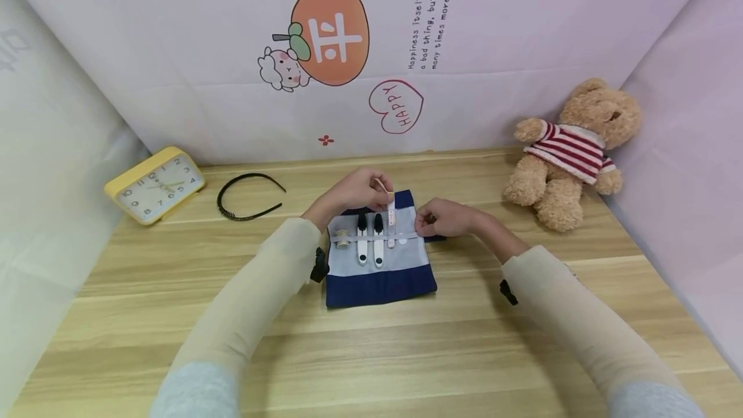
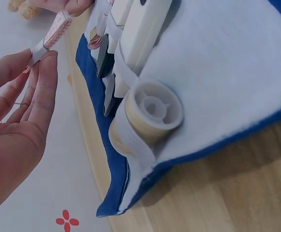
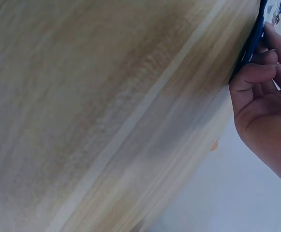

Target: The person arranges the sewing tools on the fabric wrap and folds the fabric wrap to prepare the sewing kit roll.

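Note:
An unrolled navy-and-white cloth pouch (image 1: 380, 288) lies on the table. Its elastic band holds a spool (image 2: 155, 108) of pale thread and two white-handled tools with black ends (image 1: 362, 240), perhaps thread snips. My left hand (image 1: 367, 189) pinches a white tape measure with red markings (image 2: 58, 30) between thumb and fingertips, above the pouch's far edge. In the head view the tape runs down from those fingers to the band. At the pouch's right edge, my right hand (image 1: 447, 217) grips the navy border; its fingers (image 3: 256, 72) are curled at the cloth.
A yellow clock (image 1: 157, 184) stands at the back left, with a black headband (image 1: 246, 217) beside it. A teddy bear (image 1: 571, 147) in a striped sweater sits at the back right. A printed white cloth (image 1: 493, 31) hangs behind the wooden table (image 1: 371, 360).

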`<control>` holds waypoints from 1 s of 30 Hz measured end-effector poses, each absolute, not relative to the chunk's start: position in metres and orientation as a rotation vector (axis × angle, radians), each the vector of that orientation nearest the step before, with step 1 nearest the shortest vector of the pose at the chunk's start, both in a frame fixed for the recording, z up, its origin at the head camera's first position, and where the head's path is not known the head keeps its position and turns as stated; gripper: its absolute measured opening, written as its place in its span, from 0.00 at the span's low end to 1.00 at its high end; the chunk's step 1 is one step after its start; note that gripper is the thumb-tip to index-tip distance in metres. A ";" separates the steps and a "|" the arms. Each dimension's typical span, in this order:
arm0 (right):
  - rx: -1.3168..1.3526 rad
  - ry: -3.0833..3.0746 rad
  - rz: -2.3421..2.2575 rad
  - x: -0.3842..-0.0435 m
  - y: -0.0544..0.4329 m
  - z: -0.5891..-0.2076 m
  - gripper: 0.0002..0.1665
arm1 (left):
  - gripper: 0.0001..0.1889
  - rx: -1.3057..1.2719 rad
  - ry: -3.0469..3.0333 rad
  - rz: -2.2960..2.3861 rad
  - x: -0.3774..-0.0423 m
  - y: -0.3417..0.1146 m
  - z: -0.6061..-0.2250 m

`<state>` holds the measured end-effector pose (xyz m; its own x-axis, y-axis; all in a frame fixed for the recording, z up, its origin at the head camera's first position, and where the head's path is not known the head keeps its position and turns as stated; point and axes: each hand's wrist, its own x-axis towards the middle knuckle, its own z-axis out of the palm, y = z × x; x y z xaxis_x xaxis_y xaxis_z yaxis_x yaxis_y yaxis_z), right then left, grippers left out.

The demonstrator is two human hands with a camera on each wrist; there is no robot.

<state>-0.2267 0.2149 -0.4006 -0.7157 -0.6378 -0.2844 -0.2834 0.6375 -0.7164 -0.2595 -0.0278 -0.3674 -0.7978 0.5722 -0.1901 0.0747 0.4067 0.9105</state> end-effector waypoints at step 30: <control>-0.746 2.319 -0.907 -0.225 0.218 -0.400 0.06 | 0.03 0.575 2.245 1.343 -0.273 0.009 -0.383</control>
<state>-0.2251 0.2181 -0.3999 -0.7039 -0.6552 -0.2743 -0.2952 0.6211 -0.7260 -0.2729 0.0091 -0.3830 -0.8072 0.5651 -0.1706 0.1169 0.4363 0.8922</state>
